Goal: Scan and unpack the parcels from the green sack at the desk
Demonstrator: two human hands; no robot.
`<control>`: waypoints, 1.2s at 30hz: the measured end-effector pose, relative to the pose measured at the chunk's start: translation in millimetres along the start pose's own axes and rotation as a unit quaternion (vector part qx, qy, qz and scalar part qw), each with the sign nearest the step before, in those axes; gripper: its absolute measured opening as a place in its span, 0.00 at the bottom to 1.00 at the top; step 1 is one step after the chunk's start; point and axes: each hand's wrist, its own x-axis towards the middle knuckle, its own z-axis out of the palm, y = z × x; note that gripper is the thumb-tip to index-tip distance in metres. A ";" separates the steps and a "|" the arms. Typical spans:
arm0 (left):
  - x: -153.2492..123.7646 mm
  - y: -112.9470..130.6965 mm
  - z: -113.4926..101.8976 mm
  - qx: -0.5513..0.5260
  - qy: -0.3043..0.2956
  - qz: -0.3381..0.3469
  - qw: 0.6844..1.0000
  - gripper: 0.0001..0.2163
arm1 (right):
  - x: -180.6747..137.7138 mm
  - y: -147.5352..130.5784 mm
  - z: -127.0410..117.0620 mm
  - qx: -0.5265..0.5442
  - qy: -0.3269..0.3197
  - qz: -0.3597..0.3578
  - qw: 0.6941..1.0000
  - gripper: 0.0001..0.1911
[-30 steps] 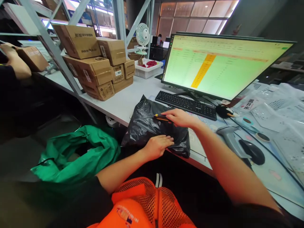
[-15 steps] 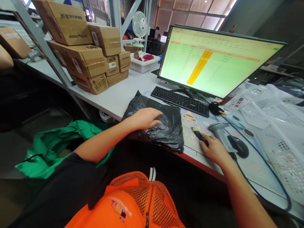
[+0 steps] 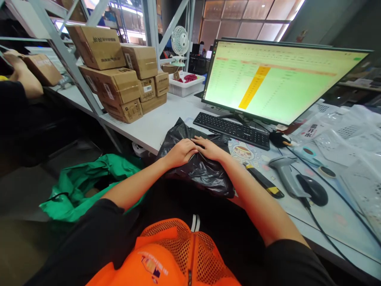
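Note:
A black plastic mailing bag [image 3: 205, 176] lies wrinkled at the front edge of the desk. My left hand [image 3: 182, 153] is closed on the top of the bag, its fingers pinching the plastic. Close beside it, my right hand [image 3: 210, 149] also grips the plastic, fingertips nearly meeting the left ones. Between them the plastic is drawn into folds; what is inside the bag is hidden. To the right of the bag, a yellow and black utility knife [image 3: 263, 180] rests on the desk mat.
Right of the knife are a barcode scanner [image 3: 287, 176] and a mouse [image 3: 314, 190]. A keyboard [image 3: 232, 129] and monitor [image 3: 279, 83] stand behind. Cardboard boxes [image 3: 116, 85] are stacked left. A green bag [image 3: 89, 182] sits low left. A co-worker's arm [image 3: 28, 77] shows far left.
My right hand has let go of the utility knife, leaving it on the mat, and moved left onto the bag. My left hand has closed on the plastic.

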 end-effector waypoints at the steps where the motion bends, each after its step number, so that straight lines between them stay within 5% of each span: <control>1: -0.1 0.1 -1.2 -0.002 0.002 -0.004 1.000 0.10 | 7.8 2.1 5.2 0.002 -0.023 0.009 1.000 0.28; 7: 4.1 15.5 -6.3 -0.093 -0.049 -0.068 0.992 0.15 | 15.5 15.7 7.8 0.003 -0.066 0.025 0.997 0.30; 12: 4.3 41.8 -16.8 -0.038 -0.180 -0.085 0.979 0.16 | 13.9 13.1 10.6 -0.010 -0.057 0.042 0.997 0.31; 20: -51.8 106.3 -75.8 0.071 -0.272 -0.055 0.958 0.13 | 13.2 15.1 19.2 -0.033 -0.043 0.062 0.997 0.28; 23: -86.7 121.2 -88.1 0.058 -0.274 -0.069 0.958 0.13 | 16.2 15.6 22.1 -0.035 -0.036 0.063 0.997 0.27; 27: -111.3 116.2 -77.6 0.095 -0.234 -0.100 0.962 0.11 | 15.0 9.7 22.4 -0.047 -0.003 0.059 0.997 0.26; 32: -97.5 94.3 -60.4 0.104 -0.157 -0.078 0.979 0.07 | -5.7 -21.4 13.0 -0.069 0.057 -0.003 0.996 0.26; 36: -83.3 82.8 -54.9 0.091 -0.140 -0.034 0.985 0.08 | -13.7 -64.9 24.5 -0.085 0.001 -0.127 0.988 0.35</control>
